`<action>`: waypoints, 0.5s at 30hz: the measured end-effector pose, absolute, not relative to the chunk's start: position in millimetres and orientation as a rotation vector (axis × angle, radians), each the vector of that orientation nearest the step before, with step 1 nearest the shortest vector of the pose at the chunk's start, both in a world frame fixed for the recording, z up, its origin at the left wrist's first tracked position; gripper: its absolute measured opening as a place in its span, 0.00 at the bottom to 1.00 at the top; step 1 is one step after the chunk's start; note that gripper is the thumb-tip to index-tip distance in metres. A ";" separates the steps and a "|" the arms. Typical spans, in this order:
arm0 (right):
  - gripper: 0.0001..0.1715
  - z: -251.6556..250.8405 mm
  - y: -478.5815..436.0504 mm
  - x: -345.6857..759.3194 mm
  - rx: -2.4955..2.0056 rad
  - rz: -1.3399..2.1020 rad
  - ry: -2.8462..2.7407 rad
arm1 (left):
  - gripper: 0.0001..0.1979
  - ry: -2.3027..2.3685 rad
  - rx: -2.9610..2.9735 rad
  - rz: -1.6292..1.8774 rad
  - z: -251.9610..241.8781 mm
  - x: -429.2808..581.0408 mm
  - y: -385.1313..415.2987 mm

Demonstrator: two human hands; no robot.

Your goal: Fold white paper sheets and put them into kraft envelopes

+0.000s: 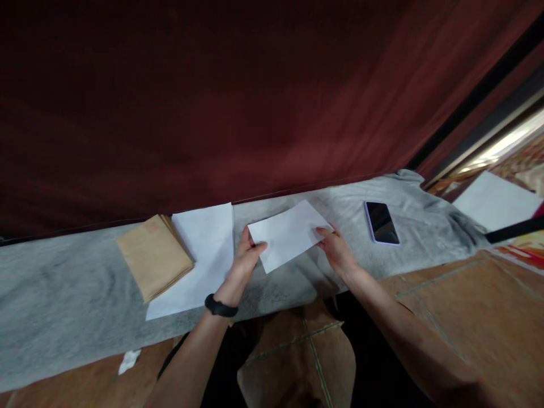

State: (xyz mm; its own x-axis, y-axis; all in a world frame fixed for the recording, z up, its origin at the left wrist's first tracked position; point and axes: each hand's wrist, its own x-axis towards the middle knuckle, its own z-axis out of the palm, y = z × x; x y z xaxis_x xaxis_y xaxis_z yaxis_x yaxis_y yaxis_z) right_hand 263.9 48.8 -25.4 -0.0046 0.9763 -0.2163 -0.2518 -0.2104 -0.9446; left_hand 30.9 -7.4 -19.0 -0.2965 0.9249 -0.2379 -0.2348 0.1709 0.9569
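The left hand (pixel 245 254) pinches the left end of the white paper (pixel 291 235), thumb on top; the right hand (pixel 335 249) grips it near its right end, so neither is clearly nearer. The paper's long axis runs from hand to hand over the table (pixel 63 300), right end farther. Left of it, brown envelopes (pixel 153 255) partly cover a larger white sheet (pixel 211 249); right of it lies a phone (pixel 382 222). Beyond it rises a dark red cloth (pixel 255 113).

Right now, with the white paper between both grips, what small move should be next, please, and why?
Perhaps lower the white paper flat onto the gray cloth: the left grip and right grip hold it at opposite ends, it seems slightly raised, and the cloth spreads beneath it.
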 end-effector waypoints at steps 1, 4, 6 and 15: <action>0.27 -28.9 52.0 269.5 -1.226 1.430 -0.889 | 0.49 1.417 0.750 1.338 -20.9 24.7 -5.8; 0.30 -39.6 57.9 280.7 -1.315 1.377 -0.972 | 0.54 1.573 0.842 1.218 -28.3 11.3 -0.6; 0.29 -45.0 58.9 283.0 -1.340 1.332 -1.108 | 0.52 1.716 0.994 1.141 -32.3 7.5 3.1; 0.24 -41.2 39.7 257.0 -1.150 0.563 -2.065 | 0.38 2.189 1.668 0.595 -26.0 16.4 2.5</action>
State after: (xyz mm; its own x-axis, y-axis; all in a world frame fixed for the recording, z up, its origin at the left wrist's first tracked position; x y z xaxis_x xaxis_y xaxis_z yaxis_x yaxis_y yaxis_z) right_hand 257.0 39.7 -41.2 -0.3638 0.8582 0.3622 0.5555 0.5120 -0.6552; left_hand 16.4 2.5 -26.0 -0.2639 0.9645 -0.0049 0.8294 0.2296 0.5093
